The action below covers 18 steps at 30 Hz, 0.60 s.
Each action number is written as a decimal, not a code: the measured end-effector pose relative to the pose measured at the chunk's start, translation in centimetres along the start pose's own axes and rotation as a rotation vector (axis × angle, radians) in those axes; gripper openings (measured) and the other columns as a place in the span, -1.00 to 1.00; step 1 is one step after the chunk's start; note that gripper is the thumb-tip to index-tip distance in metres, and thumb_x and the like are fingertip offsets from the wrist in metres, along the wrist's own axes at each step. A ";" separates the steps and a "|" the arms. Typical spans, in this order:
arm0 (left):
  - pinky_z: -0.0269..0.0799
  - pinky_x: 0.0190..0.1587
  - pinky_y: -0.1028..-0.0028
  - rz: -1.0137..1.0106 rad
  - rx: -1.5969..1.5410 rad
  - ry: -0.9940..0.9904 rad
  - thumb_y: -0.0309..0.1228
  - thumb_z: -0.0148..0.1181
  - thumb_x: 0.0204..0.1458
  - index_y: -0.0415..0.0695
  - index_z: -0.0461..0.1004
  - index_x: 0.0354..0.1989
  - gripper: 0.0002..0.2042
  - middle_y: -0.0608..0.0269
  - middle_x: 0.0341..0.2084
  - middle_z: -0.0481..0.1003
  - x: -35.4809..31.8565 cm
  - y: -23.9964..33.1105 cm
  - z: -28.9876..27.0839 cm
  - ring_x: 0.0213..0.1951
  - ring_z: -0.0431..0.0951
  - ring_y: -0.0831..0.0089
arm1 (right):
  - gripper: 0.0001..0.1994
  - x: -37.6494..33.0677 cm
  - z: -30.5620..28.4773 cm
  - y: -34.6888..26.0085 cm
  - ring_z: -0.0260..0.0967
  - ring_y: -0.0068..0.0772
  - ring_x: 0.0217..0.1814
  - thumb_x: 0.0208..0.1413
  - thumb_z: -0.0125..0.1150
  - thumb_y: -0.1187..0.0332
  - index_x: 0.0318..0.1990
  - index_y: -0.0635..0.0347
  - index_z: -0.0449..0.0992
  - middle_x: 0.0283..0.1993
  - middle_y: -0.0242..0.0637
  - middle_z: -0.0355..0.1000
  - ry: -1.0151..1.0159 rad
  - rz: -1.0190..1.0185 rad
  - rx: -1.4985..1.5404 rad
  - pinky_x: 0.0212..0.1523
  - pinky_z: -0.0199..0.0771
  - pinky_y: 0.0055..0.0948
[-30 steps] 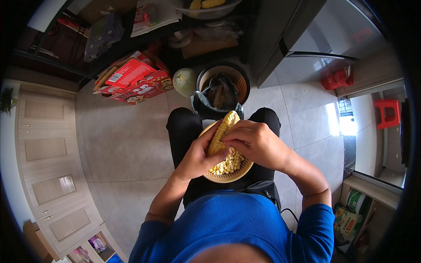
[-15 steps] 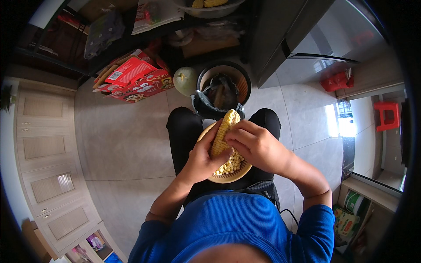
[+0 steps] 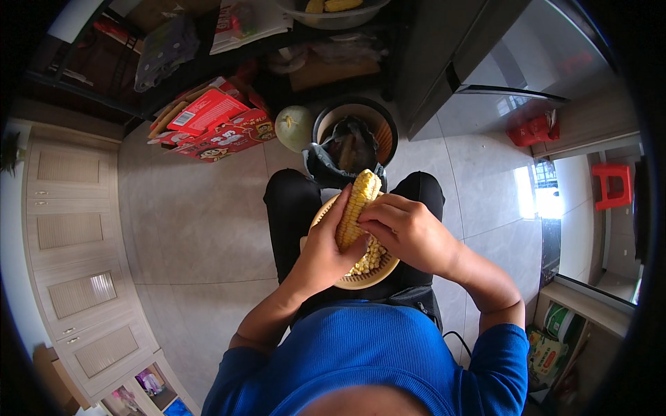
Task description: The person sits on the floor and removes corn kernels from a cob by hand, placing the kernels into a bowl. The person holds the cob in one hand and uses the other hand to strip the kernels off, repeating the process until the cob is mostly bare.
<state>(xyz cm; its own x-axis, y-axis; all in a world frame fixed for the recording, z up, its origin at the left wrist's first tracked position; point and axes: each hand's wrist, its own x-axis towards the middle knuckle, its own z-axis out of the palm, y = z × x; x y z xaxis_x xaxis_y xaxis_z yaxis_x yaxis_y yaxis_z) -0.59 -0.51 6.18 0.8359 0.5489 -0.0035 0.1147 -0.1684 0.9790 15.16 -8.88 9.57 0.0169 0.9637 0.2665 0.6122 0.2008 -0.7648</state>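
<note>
A yellow ear of corn (image 3: 354, 211) stands tilted over my lap, its far tip leaning slightly right. My left hand (image 3: 325, 244) is wrapped around its lower left side, thumb across the near end. Against the ear's right side press the bent fingers of my right hand (image 3: 409, 232); the fingertips are partly hidden, so any kernels in them do not show. Beneath both hands, a round yellow basket (image 3: 361, 283) rests on my thighs. Loose corn kernels (image 3: 372, 258) lie in it, and my hands cover part of them.
Just beyond my knees stands a waste bin (image 3: 390, 132) with a dark bag (image 3: 326, 165) over its rim. A pale green melon (image 3: 294, 129) and a red cardboard box (image 3: 218, 132) sit left of it. Farther back, a bowl (image 3: 333, 19) holds more corn. A dark refrigerator (image 3: 485, 62) rises at right.
Both hands keep almost the same grip on the corn. The ear and my left hand have shifted very slightly; nothing has been let go.
</note>
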 end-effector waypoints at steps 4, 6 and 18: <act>0.29 0.04 0.42 -0.009 0.029 -0.004 -0.53 0.16 -0.07 -0.31 -0.02 0.23 -0.33 -0.12 -0.01 0.31 0.0 0.5 0.1 0.02 0.38 0.24 | -0.88 0.0 0.0 -0.3 0.41 -0.18 -0.27 -0.10 0.15 0.58 -0.35 0.39 0.43 -0.32 -0.12 0.39 -0.051 -0.052 -0.132 -0.24 0.47 -0.38; 0.29 0.04 0.43 -0.007 0.006 0.013 -0.54 0.16 -0.07 -0.31 -0.01 0.23 -0.33 -0.11 -0.01 0.32 0.0 0.6 0.2 0.02 0.39 0.26 | -0.88 -0.1 0.6 -0.4 0.41 -0.18 -0.28 -0.08 0.14 0.57 -0.34 0.40 0.42 -0.32 -0.12 0.39 -0.017 -0.006 -0.134 -0.25 0.47 -0.37; 0.28 0.05 0.48 -0.039 0.025 0.018 -0.55 0.19 -0.08 -0.31 0.01 0.22 -0.33 -0.02 0.02 0.29 -0.1 0.1 0.5 0.03 0.35 0.38 | -0.84 -0.2 0.5 0.3 0.39 -0.16 -0.28 -0.07 0.13 0.57 -0.28 0.38 0.40 -0.28 -0.12 0.37 -0.070 0.000 -0.116 -0.24 0.46 -0.39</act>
<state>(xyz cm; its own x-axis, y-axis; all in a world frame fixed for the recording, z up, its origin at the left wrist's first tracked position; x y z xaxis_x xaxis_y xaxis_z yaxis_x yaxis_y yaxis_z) -0.38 -0.93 6.15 0.8206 0.5702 -0.0376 0.1604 -0.1667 0.9729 14.99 -8.97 8.98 -0.0359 0.9744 0.2221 0.6995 0.1832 -0.6907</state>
